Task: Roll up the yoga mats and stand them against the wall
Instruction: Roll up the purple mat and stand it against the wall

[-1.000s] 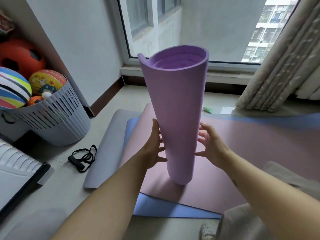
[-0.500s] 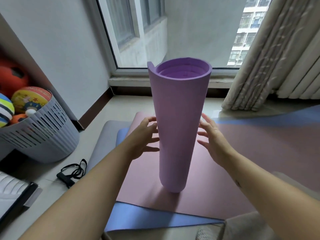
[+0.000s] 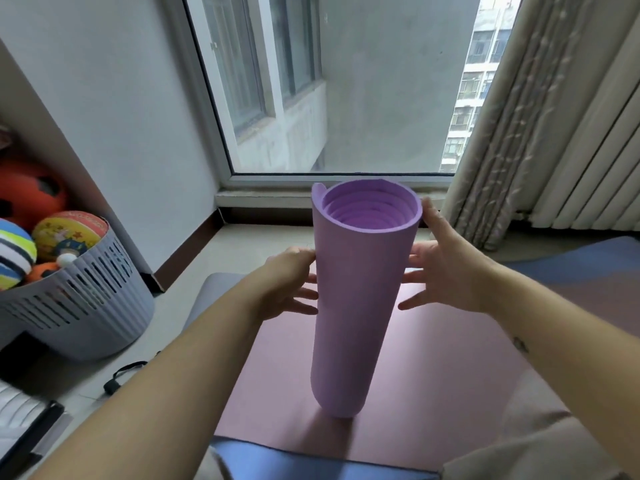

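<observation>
Wall [image 3: 121,116]: left of the work area, well apart from the roll. Pink mat [image 3: 450,358]: flat on the floor [image 3: 221,251], not yet rolled. Purple rolled mat [image 3: 353,306]: stands on the pink mat, long axis upright, directly between the hands. Left hand [image 3: 287,285] and right hand [image 3: 446,271]: fingers spread and straight against its upper sides, the right one higher, at the rim. Judged next: carry leftward.

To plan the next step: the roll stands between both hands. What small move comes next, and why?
Probably grip the roll with left hand and right hand: fingers are spread at its sides, and it stands on the pink mat, away from the wall.
</observation>
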